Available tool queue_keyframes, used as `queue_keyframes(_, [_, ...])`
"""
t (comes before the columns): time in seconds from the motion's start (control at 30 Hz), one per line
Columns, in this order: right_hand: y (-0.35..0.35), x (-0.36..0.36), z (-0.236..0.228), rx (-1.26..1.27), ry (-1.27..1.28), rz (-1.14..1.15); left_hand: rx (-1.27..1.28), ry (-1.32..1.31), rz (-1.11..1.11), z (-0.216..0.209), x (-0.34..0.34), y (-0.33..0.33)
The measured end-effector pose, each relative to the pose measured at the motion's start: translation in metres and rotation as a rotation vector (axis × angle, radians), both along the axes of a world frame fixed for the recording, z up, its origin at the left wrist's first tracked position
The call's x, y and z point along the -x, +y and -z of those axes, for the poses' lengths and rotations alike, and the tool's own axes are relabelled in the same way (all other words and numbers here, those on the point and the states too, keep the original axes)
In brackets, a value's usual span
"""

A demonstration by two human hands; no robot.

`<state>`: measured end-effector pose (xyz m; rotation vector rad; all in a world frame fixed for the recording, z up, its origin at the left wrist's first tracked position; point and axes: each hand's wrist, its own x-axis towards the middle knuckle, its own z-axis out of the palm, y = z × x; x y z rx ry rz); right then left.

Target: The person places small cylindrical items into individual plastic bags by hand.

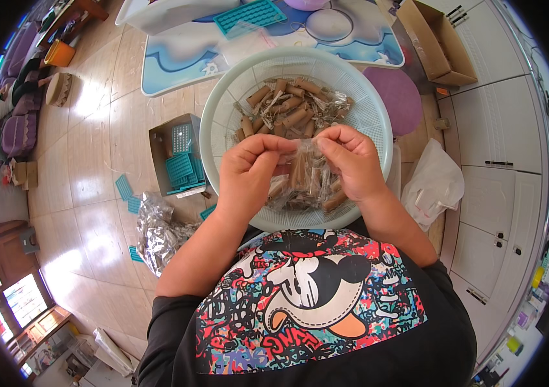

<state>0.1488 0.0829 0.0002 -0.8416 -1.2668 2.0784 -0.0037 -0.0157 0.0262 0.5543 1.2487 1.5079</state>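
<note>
My left hand (248, 169) and my right hand (356, 162) each pinch the top edge of a small clear plastic bag (305, 166). Brown shows through the bag, but I cannot tell whether it is inside or behind. Both hands are over a large pale green mesh basket (217, 87) in front of me. Many short brown tubes (295, 117) lie heaped in the basket, with strips of crinkled shiny film among them. More tubes and clear film sit at the basket's near side, below my hands.
Left of the basket stands an open cardboard box (158, 152) of teal plastic trays (182, 169). A heap of silvery film (155, 233) lies near my left elbow. Beyond is a blue-and-white table (174, 61). A purple round stool (396, 100) and a white plastic bag (434, 180) are to the right.
</note>
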Motion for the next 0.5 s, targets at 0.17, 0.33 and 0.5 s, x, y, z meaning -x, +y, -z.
queue_keyframes(0.17, [0.001,-0.001,-0.008,0.078,0.017,-0.064,-0.021,0.182,0.073,0.006,-0.001,-0.004])
queue_keyframes(0.33, [0.005,-0.012,-0.014,-0.349,-0.118,0.063,-0.041,0.192,-0.03,0.001,0.0,0.003])
queue_keyframes(0.5, [0.009,-0.055,-0.019,-0.611,-0.507,0.045,0.007,0.678,0.091,0.014,0.024,0.025])
